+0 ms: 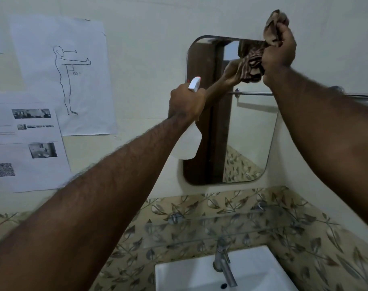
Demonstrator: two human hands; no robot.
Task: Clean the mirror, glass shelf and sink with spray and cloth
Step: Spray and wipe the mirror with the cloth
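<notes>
Bathroom: wall mirror, sink, tap.

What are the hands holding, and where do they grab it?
The left hand grips the white spray bottle by its neck. The right hand clutches the brown cloth bunched in its fist, at the top corner of the mirror.

Brown striped cloth, white spray bottle tipped with red, white sink, grey metal tap, beige tiles patterned with grey-green leaves and vines, pale cream wall, white paper sheets with black line drawing and print.
</notes>
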